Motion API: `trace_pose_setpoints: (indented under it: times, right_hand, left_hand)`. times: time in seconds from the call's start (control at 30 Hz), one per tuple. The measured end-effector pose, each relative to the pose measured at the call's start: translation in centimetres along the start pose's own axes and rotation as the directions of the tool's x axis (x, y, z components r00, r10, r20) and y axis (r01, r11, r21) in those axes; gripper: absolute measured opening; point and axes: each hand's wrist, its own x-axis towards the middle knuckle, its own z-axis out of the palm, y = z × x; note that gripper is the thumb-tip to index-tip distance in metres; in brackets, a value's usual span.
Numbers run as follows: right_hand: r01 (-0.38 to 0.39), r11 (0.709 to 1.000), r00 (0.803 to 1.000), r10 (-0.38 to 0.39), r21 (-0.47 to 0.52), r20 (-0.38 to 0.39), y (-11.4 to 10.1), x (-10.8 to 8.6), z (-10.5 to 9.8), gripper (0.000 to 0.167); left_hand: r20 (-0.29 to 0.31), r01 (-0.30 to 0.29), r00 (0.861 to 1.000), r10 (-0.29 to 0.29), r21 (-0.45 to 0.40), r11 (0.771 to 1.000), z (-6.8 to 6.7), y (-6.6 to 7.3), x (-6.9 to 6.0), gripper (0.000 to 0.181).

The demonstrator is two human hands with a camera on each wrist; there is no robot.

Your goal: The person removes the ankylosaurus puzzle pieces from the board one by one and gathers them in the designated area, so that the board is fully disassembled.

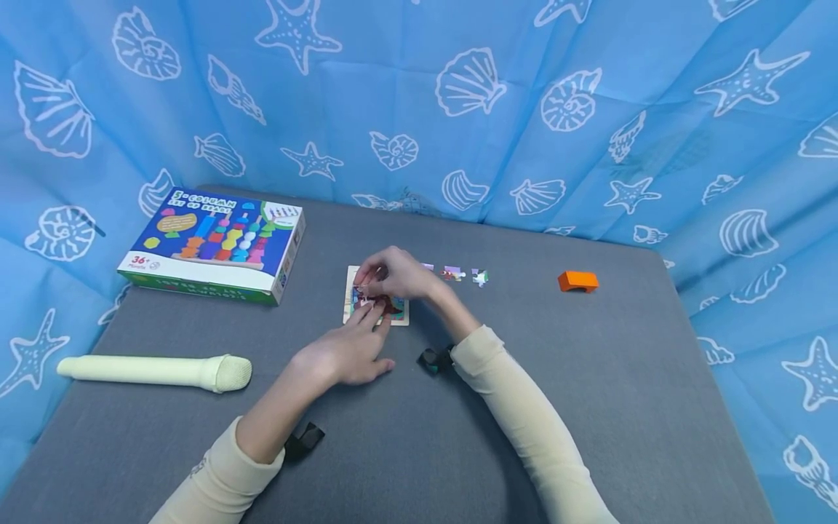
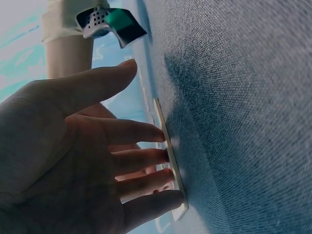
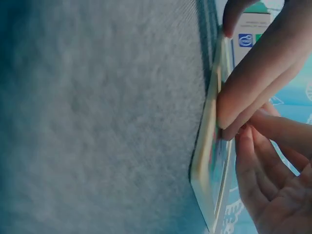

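Observation:
A small wooden jigsaw puzzle board [image 1: 402,319] with a coloured picture lies flat on the grey table, partly covered by both hands. My left hand [image 1: 347,353] rests its fingertips on the board with the fingers fairly straight; in the left wrist view, the thumb of that left hand [image 2: 73,146] stands apart from them. From the right, my right hand [image 1: 404,275] bends over the board's far part. Its thumb and fingertips pinch a small puzzle piece, mostly hidden; the right wrist view shows this right hand [image 3: 273,180] close to the left fingers [image 3: 258,73].
Loose puzzle pieces [image 1: 452,273] lie in a row right of the board. An orange arch block [image 1: 579,282] sits farther right. At the left are a bead-set box [image 1: 209,244] and a pale green toy microphone [image 1: 153,371]. A blue shell-print curtain [image 1: 419,94] hangs behind the table.

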Motion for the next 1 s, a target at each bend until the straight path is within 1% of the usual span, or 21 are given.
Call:
trace_pose_setpoints:
  times: [0.13, 0.27, 0.43, 0.57, 0.8, 0.9, 1.0]
  right_hand:
    - [0.022, 0.998, 0.999, -0.021, 0.051, -0.035, 0.1, -0.8, -0.3, 0.012]
    - [0.017, 0.993, 0.999, -0.013, 0.115, -0.042, 0.5, -1.8, -0.9, 0.015]
    - [0.005, 0.988, 0.999, 0.003, 0.157, -0.052, 1.4, -3.4, -1.7, 0.018]
    - [-0.015, 0.985, 0.997, 0.027, 0.171, -0.068, 2.4, -4.8, -2.6, 0.02]
    - [-0.05, 0.985, 0.993, 0.066, 0.163, -0.098, 4.3, -7.1, -4.4, 0.022]
    - [-0.082, 0.983, 0.99, 0.099, 0.165, -0.098, 4.9, -7.6, -5.0, 0.022]
    - [-0.119, 0.981, 0.988, 0.132, 0.155, -0.078, 5.5, -7.7, -5.3, 0.021]
  left_hand:
    - [-0.007, -0.001, 1.0, 0.001, 0.011, 1.0, 0.0, 0.0, 0.0, 0.078]
    - [-0.016, 0.003, 1.0, -0.003, 0.022, 1.0, 0.1, 0.0, 0.0, 0.078]
    - [-0.024, 0.008, 1.0, -0.007, 0.031, 0.999, 0.1, 0.1, 0.0, 0.077]
    - [-0.027, 0.01, 1.0, -0.009, 0.031, 0.999, 0.1, 0.2, 0.0, 0.077]
    - [-0.017, 0.014, 1.0, -0.014, 0.022, 1.0, 0.2, 0.2, 0.1, 0.077]
    - [-0.018, 0.011, 1.0, -0.011, 0.017, 1.0, 0.2, 0.2, 0.1, 0.077]
    - [-0.023, 0.009, 1.0, -0.008, 0.015, 1.0, 0.2, 0.1, 0.1, 0.077]
